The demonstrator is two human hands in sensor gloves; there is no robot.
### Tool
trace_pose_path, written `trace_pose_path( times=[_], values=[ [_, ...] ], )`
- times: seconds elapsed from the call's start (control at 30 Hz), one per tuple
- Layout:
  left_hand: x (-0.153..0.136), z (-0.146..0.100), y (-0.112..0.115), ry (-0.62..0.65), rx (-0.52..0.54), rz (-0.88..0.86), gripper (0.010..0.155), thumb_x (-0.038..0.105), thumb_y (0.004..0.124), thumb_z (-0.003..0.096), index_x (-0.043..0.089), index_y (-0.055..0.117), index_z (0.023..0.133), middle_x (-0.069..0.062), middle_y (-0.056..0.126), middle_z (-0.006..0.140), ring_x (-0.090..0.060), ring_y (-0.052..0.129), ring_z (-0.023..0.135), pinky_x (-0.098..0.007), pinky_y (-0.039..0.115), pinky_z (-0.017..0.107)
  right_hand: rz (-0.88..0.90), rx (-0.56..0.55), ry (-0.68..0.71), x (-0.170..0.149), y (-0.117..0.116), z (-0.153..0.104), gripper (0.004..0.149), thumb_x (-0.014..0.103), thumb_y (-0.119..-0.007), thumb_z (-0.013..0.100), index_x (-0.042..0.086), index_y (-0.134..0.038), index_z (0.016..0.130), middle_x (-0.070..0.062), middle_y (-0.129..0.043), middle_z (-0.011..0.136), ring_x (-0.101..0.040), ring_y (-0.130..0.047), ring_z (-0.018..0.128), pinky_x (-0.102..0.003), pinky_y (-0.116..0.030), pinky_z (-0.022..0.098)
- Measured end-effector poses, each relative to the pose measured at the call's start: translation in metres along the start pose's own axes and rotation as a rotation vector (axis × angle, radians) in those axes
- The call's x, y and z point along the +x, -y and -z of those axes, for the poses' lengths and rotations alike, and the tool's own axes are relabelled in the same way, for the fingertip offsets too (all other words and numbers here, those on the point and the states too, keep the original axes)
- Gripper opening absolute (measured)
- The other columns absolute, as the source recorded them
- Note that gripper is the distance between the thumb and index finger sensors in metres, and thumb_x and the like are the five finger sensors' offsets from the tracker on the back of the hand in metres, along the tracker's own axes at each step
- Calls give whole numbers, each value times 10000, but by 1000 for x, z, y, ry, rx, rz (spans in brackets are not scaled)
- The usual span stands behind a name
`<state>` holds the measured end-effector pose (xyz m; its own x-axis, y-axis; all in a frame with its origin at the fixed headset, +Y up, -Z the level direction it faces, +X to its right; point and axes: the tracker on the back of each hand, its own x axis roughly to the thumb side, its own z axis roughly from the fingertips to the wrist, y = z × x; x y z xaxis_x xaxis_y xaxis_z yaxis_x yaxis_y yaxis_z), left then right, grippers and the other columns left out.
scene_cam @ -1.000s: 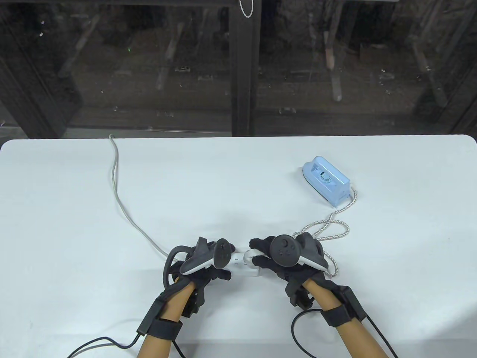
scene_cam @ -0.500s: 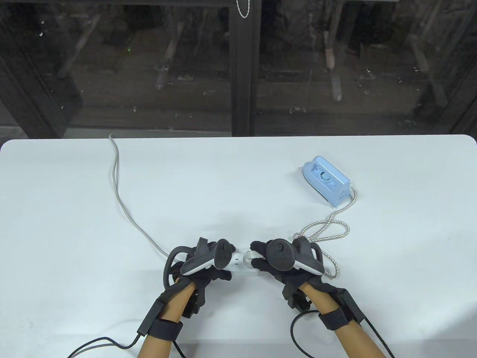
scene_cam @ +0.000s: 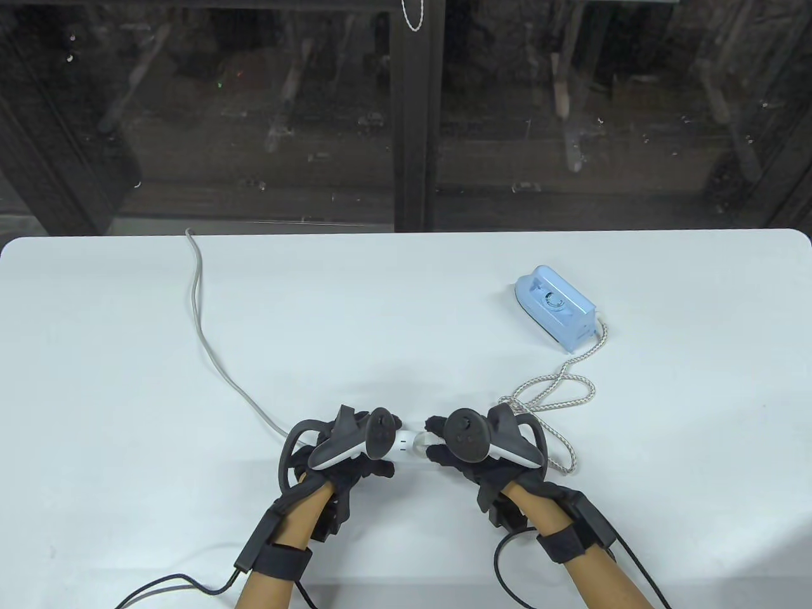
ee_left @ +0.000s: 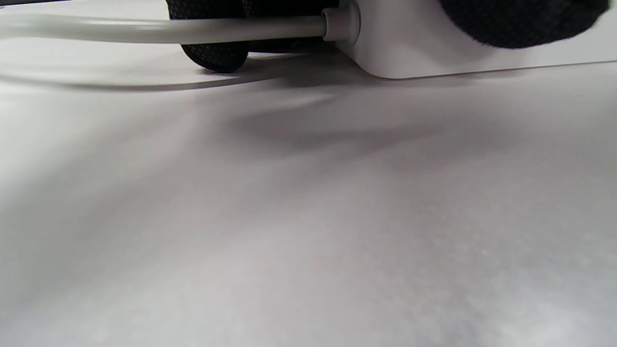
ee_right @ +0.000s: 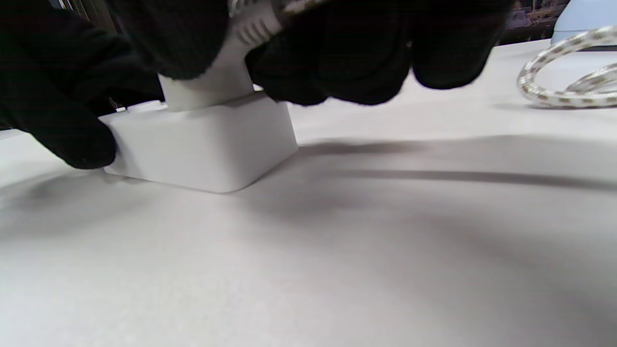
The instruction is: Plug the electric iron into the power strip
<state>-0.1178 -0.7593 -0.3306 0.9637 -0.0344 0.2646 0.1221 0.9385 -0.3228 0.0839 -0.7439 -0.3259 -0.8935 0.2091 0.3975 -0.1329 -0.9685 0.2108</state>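
At the lower centre of the table view, my left hand (scene_cam: 346, 447) grips the white power strip (scene_cam: 401, 442) to pin it to the table (scene_cam: 406, 304), fingers curled around its cable end, while my right hand (scene_cam: 472, 453) pinches the iron's white plug (ee_right: 212, 84) between closed fingertips (ee_right: 308, 62), the plug body sitting on the strip's top face. Whether the pins are fully home, the pictures do not show. Both plastics look hard, smooth and light, so I judge the strip would slide without a bracing hand; the plug is best held by its stiff body, not by the cord. Just right of my right hand, the braided cord (scene_cam: 558, 388) lies in a slack loop, soft and limp, offering little pull. Farther off, toward the upper right of the table, the pale blue electric iron (scene_cam: 555, 307) rests untouched, likely the heaviest thing here. The strip's grey cable (scene_cam: 212, 355) trails away to the upper left.
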Motion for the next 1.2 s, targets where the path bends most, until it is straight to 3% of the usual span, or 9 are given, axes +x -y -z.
trace_pose_path(
  times=[0.27,0.37,0.43,0.5,0.63,0.8,0.93,1.2],
  values=[
    [1,-1,1,2,-9,5,784,620,699,366,469,427,1086,-22,585,1158,-292,653,1032,-435,740,728,-17,28,-5,1,-1,-1,576,465,-707,507,255,-626,1037,-24,-874,773,-247,-877,602,-606,-665,662],
    [4,-2,2,12,-40,33,792,606,682,402,445,351,1103,-30,534,1175,-301,614,1053,-457,700,761,-80,78,11,2,-1,-2,595,464,-643,542,274,-507,1089,-93,-763,969,-320,-825,786,-640,-613,692],
    [6,-5,3,22,-79,50,847,624,664,401,408,269,1118,-49,462,1203,-324,556,1086,-498,639,797,-130,100,39,1,2,-6,721,536,-589,529,269,-311,1138,-160,-578,1119,-391,-718,927,-672,-578,703],
    [6,-10,-1,3,-103,60,881,638,634,403,358,221,1129,-71,352,1227,-354,446,1124,-549,558,826,-129,43,43,-3,11,-12,744,559,-552,527,272,-247,1143,-196,-456,1180,-452,-616,999,-690,-557,706],
    [-4,-27,-21,-37,6,40,854,650,549,421,348,185,1132,-75,238,1238,-377,287,1146,-589,440,846,-112,-127,14,-15,39,-26,718,557,-491,544,289,-199,1142,-224,-247,1233,-553,-362,1081,-749,-460,717],
    [-27,-42,-35,-115,128,-60,880,680,468,421,354,3,1092,-44,-58,1190,-359,-44,1097,-621,171,830,-174,-240,-63,-38,59,-38,710,551,-421,557,295,-71,1118,-242,85,1169,-584,-6,1024,-817,-231,682],
    [-41,-40,-28,-168,120,-30,863,700,402,417,379,-89,1051,-48,-201,1124,-365,-180,1029,-629,54,787,-293,-268,-140,-56,57,-41,725,568,-389,554,287,-13,1107,-249,165,1128,-600,89,970,-833,-156,644],
    [-56,-29,-11,-221,30,-9,844,703,339,415,370,-139,1025,-54,-248,1093,-374,-225,1000,-646,2,748,-428,-99,-270,-84,33,-35,743,592,-372,547,284,18,1098,-252,207,1106,-629,131,932,-851,-130,612]
  ],
)
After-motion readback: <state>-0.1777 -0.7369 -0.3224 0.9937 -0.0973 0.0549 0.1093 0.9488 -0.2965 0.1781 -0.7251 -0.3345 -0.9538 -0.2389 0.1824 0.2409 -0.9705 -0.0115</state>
